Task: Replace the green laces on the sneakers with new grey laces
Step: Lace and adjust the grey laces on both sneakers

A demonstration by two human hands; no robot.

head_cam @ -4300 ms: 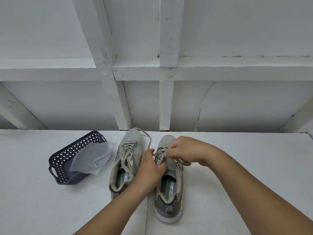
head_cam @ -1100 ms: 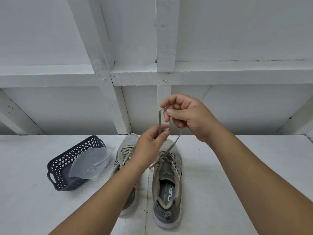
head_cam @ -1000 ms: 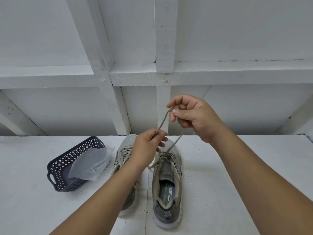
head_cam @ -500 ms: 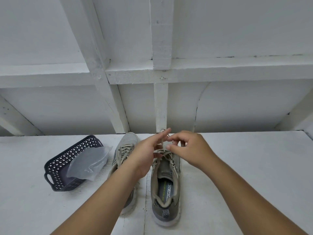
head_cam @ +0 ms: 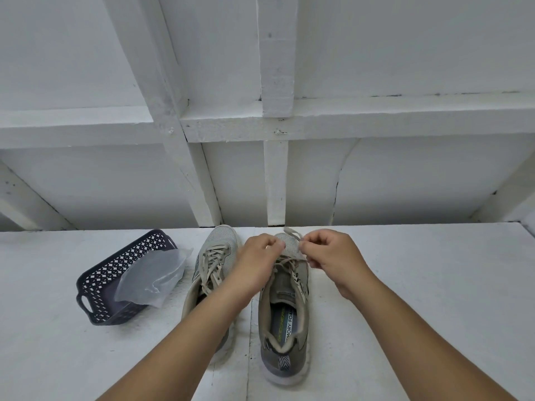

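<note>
On the white bench two sneakers stand side by side, toes away, right of a dark basket holding a clear bag. Above the right sneaker's toe, the left hand and right hand each pinch its lace.

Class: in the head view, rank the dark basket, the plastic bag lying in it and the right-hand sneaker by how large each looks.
1. Right-hand sneaker and dark basket: these look about alike, and the sneaker lies nearer the camera, so no ranking between them.
2. Plastic bag: plainly smallest.
</note>
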